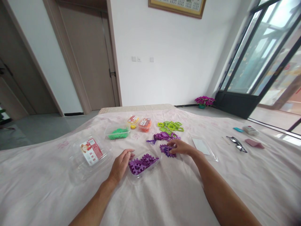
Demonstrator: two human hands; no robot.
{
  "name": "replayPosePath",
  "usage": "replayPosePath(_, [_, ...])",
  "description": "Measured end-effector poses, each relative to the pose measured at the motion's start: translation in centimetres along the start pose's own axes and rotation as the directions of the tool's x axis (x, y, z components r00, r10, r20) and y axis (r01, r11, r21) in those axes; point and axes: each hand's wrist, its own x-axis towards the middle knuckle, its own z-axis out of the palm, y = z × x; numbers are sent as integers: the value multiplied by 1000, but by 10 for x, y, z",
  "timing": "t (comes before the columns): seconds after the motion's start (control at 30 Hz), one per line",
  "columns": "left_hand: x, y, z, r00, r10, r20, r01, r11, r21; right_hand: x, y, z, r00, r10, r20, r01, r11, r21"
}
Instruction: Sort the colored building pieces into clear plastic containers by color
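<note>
A clear plastic container (144, 164) holding purple toothed plastic pieces stands in front of me. My left hand (122, 164) grips its left rim with the fingers closed at the corner. To the container's right, my right hand (180, 147) reaches down with curled fingers onto a small group of purple interlocking pieces (166, 150), pinching one of them. Its fingertips partly cover the group. Just beyond lie more purple pieces (162, 136), loosely heaped, and behind those a pile of lime-green ring-shaped pieces (171, 126).
At the left sit a clear labelled lid (90, 152) and a tub of green pieces (117, 133). Farther back are yellow (133, 121) and orange (145, 124) tubs. A clear tray (204, 147), glasses (237, 144) and a pink cloth (254, 143) lie right on the cloth-covered surface.
</note>
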Motion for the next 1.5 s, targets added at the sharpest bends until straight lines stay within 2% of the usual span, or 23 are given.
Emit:
replayPosePath(0.1, [0, -1, 0, 1000, 3, 1, -3, 1000, 0, -1, -1, -2, 999, 2, 35, 0, 998, -65])
replayPosePath(0.3, [1, -4, -1, 1000, -4, 15, 4, 1000, -1, -2, -13, 1, 991, 126, 46, -121, 987, -104])
replayPosePath(0.53, [0, -3, -1, 1000, -2, 19, 2, 1000, -3, -3, -19, -4, 991, 133, 8, -129, 973, -189])
replayPosePath(0.6, [0, -3, -1, 1000, 1, 19, -1, 1000, -1, -1, -17, -3, 992, 121, 20, -117, 985, -129])
replayPosePath(0.7, [1, -5, -1, 1000, 6, 12, -6, 1000, 2, 1, -22, -2, 993, 109, 46, -112, 991, 73])
replayPosePath(0.77, [1, -6, -1, 1000, 9, 6, -9, 1000, -3, 1, -31, -2, 992, 130, -3, -126, 968, 216])
replayPosePath(0.83, [1, -6, 0, 1000, 12, 3, -12, 1000, -5, -1, -45, -2, 987, 142, -73, -108, 930, 352])
replayPosePath(0.93, [1, -3, 0, 1000, 13, -3, -13, 1000, -3, -6, -72, 0, 989, 86, -123, -4, 835, 550])
replayPosePath(1.0, [1, -1, 0, 1000, 9, -2, -9, 1000, -2, -9, -88, 4, 986, 67, -153, 46, 774, 632])
replayPosePath(1.07, [0, 1, 0, 1000, 3, 3, -3, 1000, -4, -10, -99, 11, 986, 55, -159, 64, 752, 656])
replayPosePath(1.17, [0, 0, 0, 1000, -1, 9, 1, 1000, -9, -8, -106, 26, 984, -7, -179, 107, 823, 558])
replayPosePath(1.3, [1, -3, -1, 1000, 8, 10, -8, 1000, -1, -8, -110, 43, 951, -160, -265, 231, 935, 267])
replayPosePath(1.4, [1, -4, -1, 1000, 17, 10, -17, 1000, -1, -12, -117, 49, 914, -236, -330, 281, 955, 94])
replayPosePath(1.5, [1, -2, -1, 1000, 14, 9, -14, 1000, 2, -17, -125, 49, 890, -333, -311, 344, 939, -21])
